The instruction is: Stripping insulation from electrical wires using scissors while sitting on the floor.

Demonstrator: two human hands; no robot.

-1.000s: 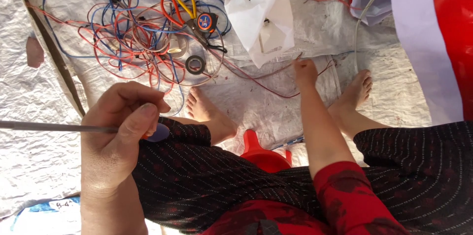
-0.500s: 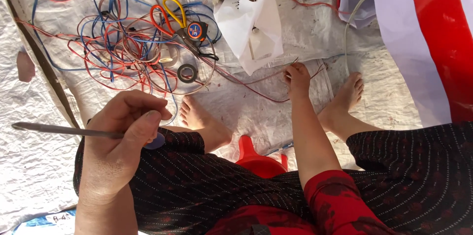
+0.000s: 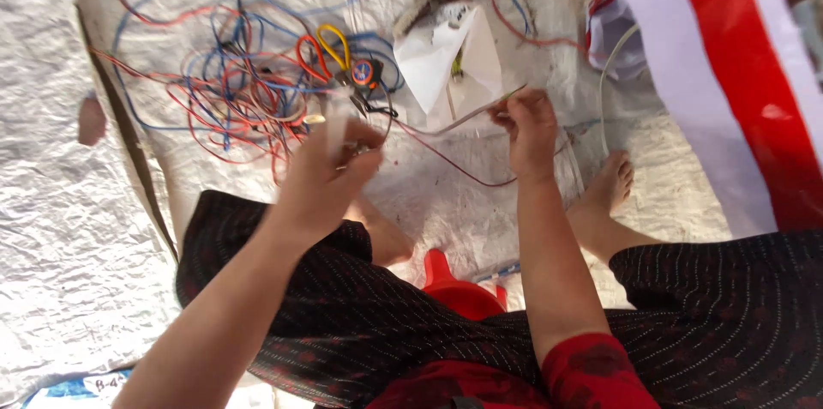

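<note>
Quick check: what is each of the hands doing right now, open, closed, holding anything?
Left hand: closed, motion-blurred; what it grips cannot be told.
Right hand: closed, pinching a thin wire at its fingertips.

Your left hand (image 3: 330,173) left your knee, where it had gripped a thin grey rod pointing left, and swung forward over the tangle of wires (image 3: 231,87); it blurred, and the rod no longer showed clearly. Your right hand (image 3: 527,122) lifted off the floor sheet (image 3: 446,186) and rose, pinching a thin wire (image 3: 459,122) that stretched toward the left hand. The view tipped slightly forward.
</note>
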